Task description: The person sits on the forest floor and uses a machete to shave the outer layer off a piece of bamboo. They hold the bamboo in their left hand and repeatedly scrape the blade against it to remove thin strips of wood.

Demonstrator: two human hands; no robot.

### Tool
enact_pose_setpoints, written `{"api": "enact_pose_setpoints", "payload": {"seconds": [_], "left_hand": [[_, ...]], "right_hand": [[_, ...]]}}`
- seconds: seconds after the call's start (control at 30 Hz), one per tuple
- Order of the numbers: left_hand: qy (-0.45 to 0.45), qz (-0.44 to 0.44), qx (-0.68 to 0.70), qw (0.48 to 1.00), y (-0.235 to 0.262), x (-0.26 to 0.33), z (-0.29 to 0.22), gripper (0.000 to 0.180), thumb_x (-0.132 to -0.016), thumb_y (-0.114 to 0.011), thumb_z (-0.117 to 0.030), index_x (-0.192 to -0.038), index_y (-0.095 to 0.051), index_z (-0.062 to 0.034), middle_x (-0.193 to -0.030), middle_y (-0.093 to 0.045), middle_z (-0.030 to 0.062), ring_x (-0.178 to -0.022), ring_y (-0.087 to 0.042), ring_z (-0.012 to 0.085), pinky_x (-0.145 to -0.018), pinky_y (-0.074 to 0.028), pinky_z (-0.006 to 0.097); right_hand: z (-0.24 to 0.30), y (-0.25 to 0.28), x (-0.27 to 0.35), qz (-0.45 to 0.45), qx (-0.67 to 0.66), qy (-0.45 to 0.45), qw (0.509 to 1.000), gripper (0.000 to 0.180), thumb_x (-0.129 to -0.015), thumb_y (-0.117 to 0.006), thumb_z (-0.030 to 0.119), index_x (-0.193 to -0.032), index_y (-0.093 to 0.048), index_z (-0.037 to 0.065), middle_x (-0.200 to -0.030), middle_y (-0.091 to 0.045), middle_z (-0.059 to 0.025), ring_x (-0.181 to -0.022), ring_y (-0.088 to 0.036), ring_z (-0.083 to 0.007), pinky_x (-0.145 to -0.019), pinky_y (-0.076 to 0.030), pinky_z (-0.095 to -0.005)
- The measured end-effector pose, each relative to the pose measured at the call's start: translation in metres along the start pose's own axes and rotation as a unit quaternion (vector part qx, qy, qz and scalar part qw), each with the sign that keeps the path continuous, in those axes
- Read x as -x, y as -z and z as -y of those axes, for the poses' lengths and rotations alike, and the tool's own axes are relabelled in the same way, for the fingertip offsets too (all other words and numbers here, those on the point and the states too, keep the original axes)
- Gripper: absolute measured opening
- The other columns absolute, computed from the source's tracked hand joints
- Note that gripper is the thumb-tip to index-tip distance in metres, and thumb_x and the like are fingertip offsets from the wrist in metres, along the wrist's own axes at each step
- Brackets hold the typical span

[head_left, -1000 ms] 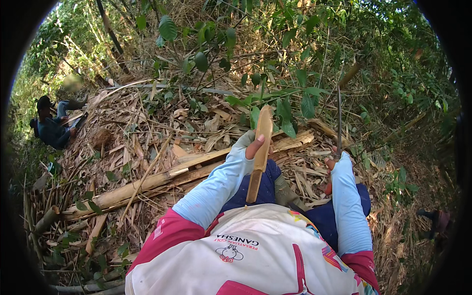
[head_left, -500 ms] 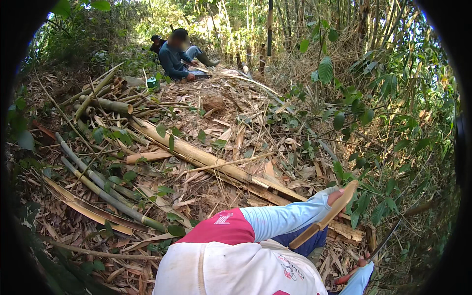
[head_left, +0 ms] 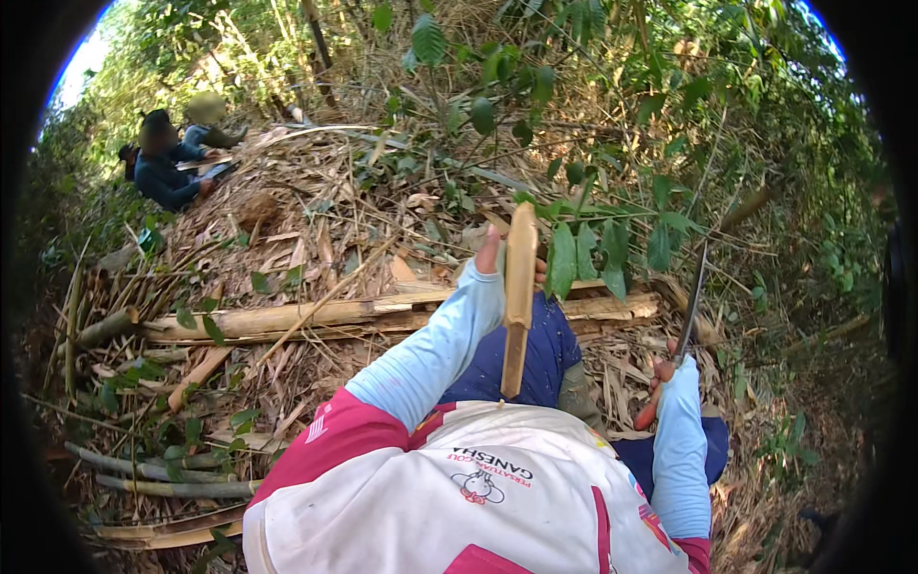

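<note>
My left hand (head_left: 490,253) is closed round a short piece of split bamboo (head_left: 519,277), held upright in front of my chest; the thumb shows at its left edge and fingertips at its right. The lower end of the piece is narrower than the upper part. Off to the right, my right hand (head_left: 661,374) grips the handle of a machete (head_left: 694,301). Its dark blade points up and away from me, and the reddish end of the handle sticks out below the fist.
Behind my left hand a long split bamboo pole (head_left: 258,320) lies across the slope. Green bamboo lengths (head_left: 177,488) lie at lower left. A leafy branch (head_left: 588,253) hangs beside the bamboo piece. Other people (head_left: 167,177) sit at the far left, near a green container (head_left: 149,240).
My view has swung right, so the people and the pole sit further left. The bamboo piece has gone from slanted to upright. The machete and right arm now show more fully.
</note>
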State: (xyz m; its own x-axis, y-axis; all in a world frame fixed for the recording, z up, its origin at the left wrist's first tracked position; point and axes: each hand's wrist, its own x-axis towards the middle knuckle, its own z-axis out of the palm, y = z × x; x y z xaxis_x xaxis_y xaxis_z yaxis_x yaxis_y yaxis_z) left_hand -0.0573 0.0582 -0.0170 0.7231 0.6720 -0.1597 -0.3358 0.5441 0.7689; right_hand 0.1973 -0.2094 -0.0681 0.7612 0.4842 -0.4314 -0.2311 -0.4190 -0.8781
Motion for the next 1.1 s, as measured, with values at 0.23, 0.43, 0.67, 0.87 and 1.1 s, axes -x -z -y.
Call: {"api": "enact_pose_setpoints", "payload": {"seconds": [0.23,0.43,0.67,0.87,1.1], "left_hand": [[0.016,0.041,0.037,0.998,0.018,-0.011,0.006,0.093,-0.080,-0.033,-0.081,-0.131,-0.043,-0.0034,-0.102,-0.062,0.0219,-0.089,-0.064,0.0313,-0.077,-0.054,0.045],[-0.010,0.047,0.027,0.998,0.023,-0.012,0.011,0.094,-0.079,-0.033,-0.082,-0.134,-0.039,-0.0049,-0.103,-0.060,0.0220,-0.088,-0.063,0.0313,-0.075,-0.054,0.045],[-0.017,0.059,0.021,0.998,0.022,-0.011,0.009,0.090,-0.082,-0.034,-0.079,-0.134,-0.039,-0.0048,-0.107,-0.059,0.0219,-0.093,-0.062,0.0307,-0.078,-0.053,0.042],[-0.036,0.042,-0.065,0.996,0.013,-0.005,0.010,0.069,-0.089,-0.051,-0.055,-0.130,-0.041,-0.0008,-0.107,-0.061,0.0181,-0.096,-0.062,0.0255,-0.080,-0.053,0.039],[-0.128,-0.010,-0.228,0.965,-0.028,0.006,0.019,0.052,-0.079,-0.071,-0.024,-0.118,-0.047,0.0011,-0.101,-0.064,0.0090,-0.091,-0.059,0.0151,-0.084,-0.047,0.029]], "right_hand": [[0.015,-0.003,0.018,0.001,0.028,-0.016,0.999,0.058,-0.085,-0.064,0.004,-0.137,-0.039,0.006,-0.066,-0.053,-0.0060,-0.052,-0.050,-0.0156,-0.044,-0.041,-0.0331],[0.017,-0.009,0.024,0.029,0.043,-0.001,0.999,0.059,-0.086,-0.060,0.000,-0.140,-0.038,0.005,-0.069,-0.054,-0.0078,-0.052,-0.052,-0.0165,-0.046,-0.043,-0.0337],[0.007,-0.018,0.015,0.034,0.088,-0.004,0.995,0.058,-0.083,-0.063,-0.002,-0.137,-0.042,0.004,-0.070,-0.057,-0.0066,-0.051,-0.052,-0.0145,-0.045,-0.044,-0.0319],[0.010,-0.018,0.037,0.033,0.136,0.133,0.981,0.057,-0.079,-0.068,0.002,-0.131,-0.044,0.000,-0.076,-0.057,-0.0045,-0.060,-0.052,-0.0107,-0.055,-0.044,-0.0248],[0.041,-0.014,0.069,-0.003,0.268,0.300,0.915,0.035,-0.081,-0.069,0.006,-0.113,-0.056,0.004,-0.072,-0.057,-0.0009,-0.063,-0.053,-0.0097,-0.061,-0.045,-0.0265]]}}
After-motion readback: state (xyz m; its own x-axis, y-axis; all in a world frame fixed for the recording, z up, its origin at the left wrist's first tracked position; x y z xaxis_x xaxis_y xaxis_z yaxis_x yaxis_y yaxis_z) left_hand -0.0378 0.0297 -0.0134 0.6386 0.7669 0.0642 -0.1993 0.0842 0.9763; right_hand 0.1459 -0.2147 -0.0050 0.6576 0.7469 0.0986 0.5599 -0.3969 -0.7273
